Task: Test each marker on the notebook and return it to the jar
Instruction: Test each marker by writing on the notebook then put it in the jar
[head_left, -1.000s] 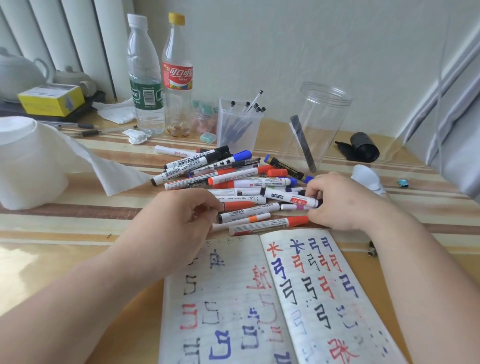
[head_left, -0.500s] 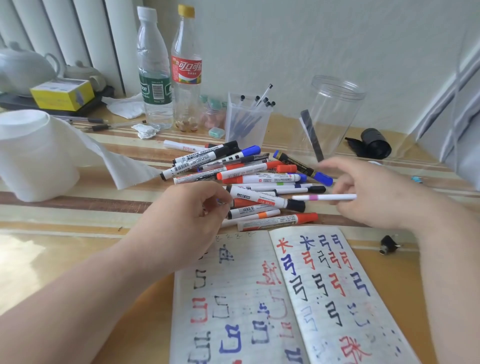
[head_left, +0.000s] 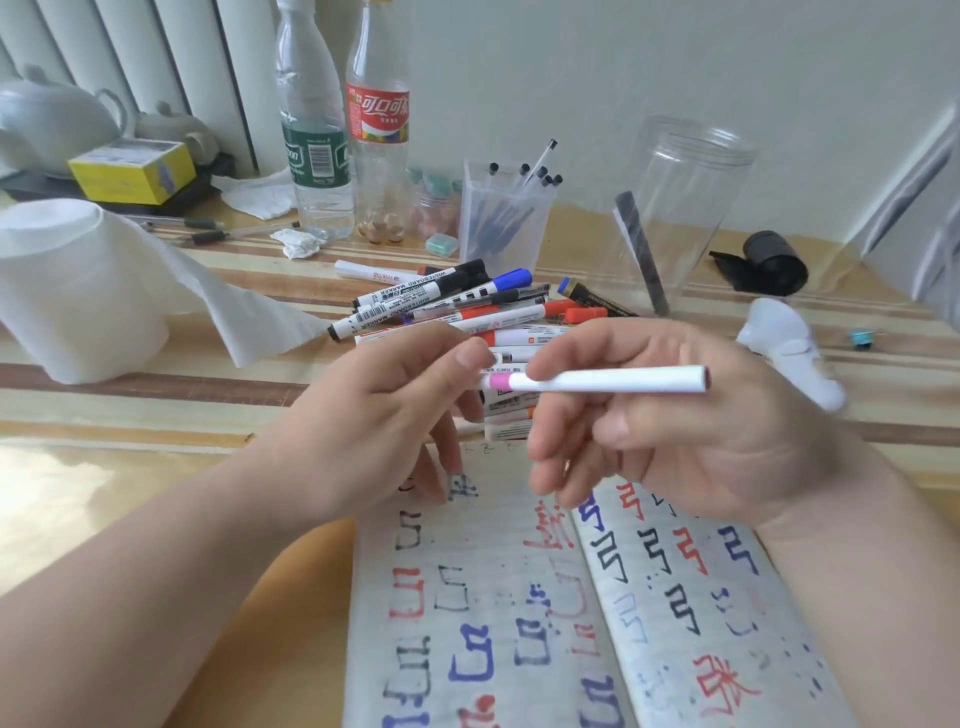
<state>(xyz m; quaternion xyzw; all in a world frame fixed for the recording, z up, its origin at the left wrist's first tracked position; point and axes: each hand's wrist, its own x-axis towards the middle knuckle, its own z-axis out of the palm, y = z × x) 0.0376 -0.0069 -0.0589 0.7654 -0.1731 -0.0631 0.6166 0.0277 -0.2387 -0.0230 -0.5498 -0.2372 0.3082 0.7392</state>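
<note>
My right hand (head_left: 675, 441) holds a thin white marker (head_left: 613, 379) with a pink band level above the open notebook (head_left: 519, 597), whose pages are covered in coloured test marks. My left hand (head_left: 374, 415) has its thumb and forefinger pinching the marker's pink-banded end. A pile of several markers (head_left: 467, 306) lies on the table just beyond my hands. The clear plastic jar (head_left: 691, 208) stands at the back right with one dark marker (head_left: 641, 254) leaning inside it.
A tissue roll (head_left: 78, 291) sits at the left. Two plastic bottles (head_left: 311, 130) and a clear pen holder (head_left: 506, 218) stand behind the pile. A black roll (head_left: 769, 262) and a white object (head_left: 789, 343) lie to the right. A yellow box (head_left: 132, 171) is at the far left.
My right hand picked the white marker out of the pile and lifted it toward me. My left hand rose from the notebook to meet its pink end.
</note>
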